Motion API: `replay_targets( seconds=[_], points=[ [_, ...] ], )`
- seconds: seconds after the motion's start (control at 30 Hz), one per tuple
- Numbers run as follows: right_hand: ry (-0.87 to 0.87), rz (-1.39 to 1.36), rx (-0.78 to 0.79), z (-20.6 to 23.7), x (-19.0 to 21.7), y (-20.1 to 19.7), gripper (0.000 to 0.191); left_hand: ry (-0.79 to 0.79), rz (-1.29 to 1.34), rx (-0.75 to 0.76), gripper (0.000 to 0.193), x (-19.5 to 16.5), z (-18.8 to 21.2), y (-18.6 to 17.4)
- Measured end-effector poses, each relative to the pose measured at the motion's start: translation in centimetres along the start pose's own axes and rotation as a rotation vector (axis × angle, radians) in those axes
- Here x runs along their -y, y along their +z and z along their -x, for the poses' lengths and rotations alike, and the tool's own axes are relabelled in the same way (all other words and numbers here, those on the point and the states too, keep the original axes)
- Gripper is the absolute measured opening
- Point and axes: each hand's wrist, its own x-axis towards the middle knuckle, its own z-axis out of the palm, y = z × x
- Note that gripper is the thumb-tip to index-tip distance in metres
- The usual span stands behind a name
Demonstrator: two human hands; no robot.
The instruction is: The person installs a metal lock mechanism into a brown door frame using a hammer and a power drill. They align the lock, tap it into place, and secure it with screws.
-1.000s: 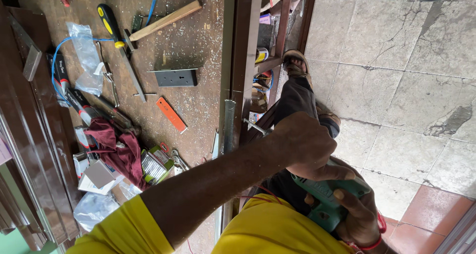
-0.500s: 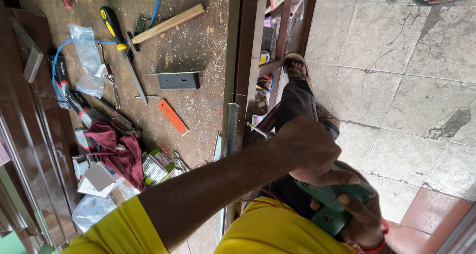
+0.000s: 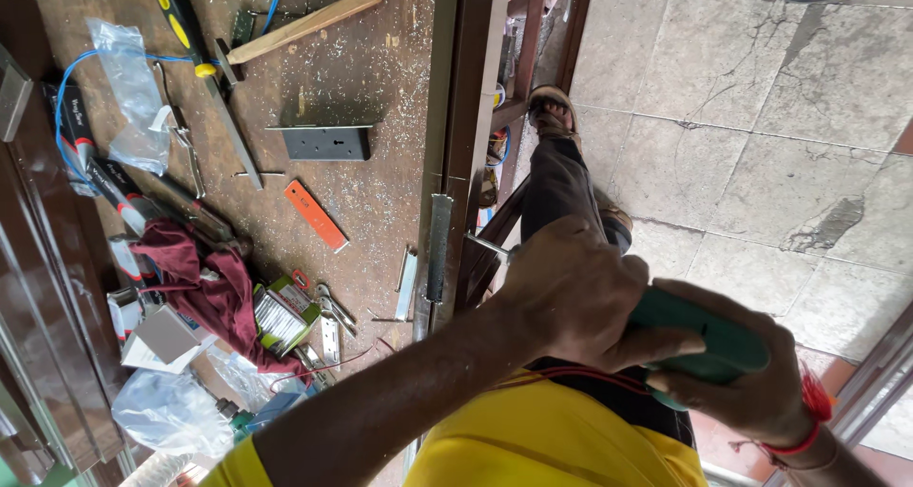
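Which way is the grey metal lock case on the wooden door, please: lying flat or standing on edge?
Lying flat: the lock case shows its broad face upward, with sawdust scattered on the door around it.

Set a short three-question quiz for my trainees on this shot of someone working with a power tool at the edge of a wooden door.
1. True or false: both hands grip the green tool.
2. Which lies on the door panel? A) orange strip B) hammer C) paint tin
3. Fill in: the dark red ___ lies among the clutter.

Key
1. True: the left hand and right hand wrap the green power tool, its bit at the metal lock plate on the door edge.
2. A, the orange strip, near the grey lock case.
3. cloth
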Motion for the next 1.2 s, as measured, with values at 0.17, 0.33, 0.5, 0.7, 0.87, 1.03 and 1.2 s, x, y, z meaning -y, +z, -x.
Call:
replay_targets(
  seconds=[0.17,0.33,0.5,0.7,0.87,1.03,1.2],
  points=[
    [-0.079,0.228,-0.012,-0.2,2.6,0.8,0.078,0.059,-0.068,-0.362,0.08,-0.1,1.9,1.8],
    [-0.118,0.084,0.02,-0.7,1.8,-0.1,0.079,0.087,-0.055,-0.386,0.077,0.3,1.4,2.3],
    [-0.118,0.011,-0.057,-0.3,-0.8,-0.2,0.078,0.117,-0.08,-0.305,0.075,0.6,0.1,1.7],
    [-0.131,0.037,-0.125,-0.1,-2.5,0.4,0.077,0.128,-0.143,-0.048,0.073,0.6,-1.2,1.0],
    [-0.045,0.14,-0.176,0.0,-2.1,0.8,0.077,0.087,-0.129,0.043,0.073,0.7,-1.6,-0.2],
    [-0.076,0.132,-0.158,-0.4,-1.9,0.8,0.077,0.071,-0.202,0.091,0.076,0.4,-1.5,-0.9],
    [-0.163,0.101,-0.054,-1.4,-1.5,-1.2,0.078,0.08,-0.123,-0.038,0.076,0.3,-1.7,1.4]
  ],
)
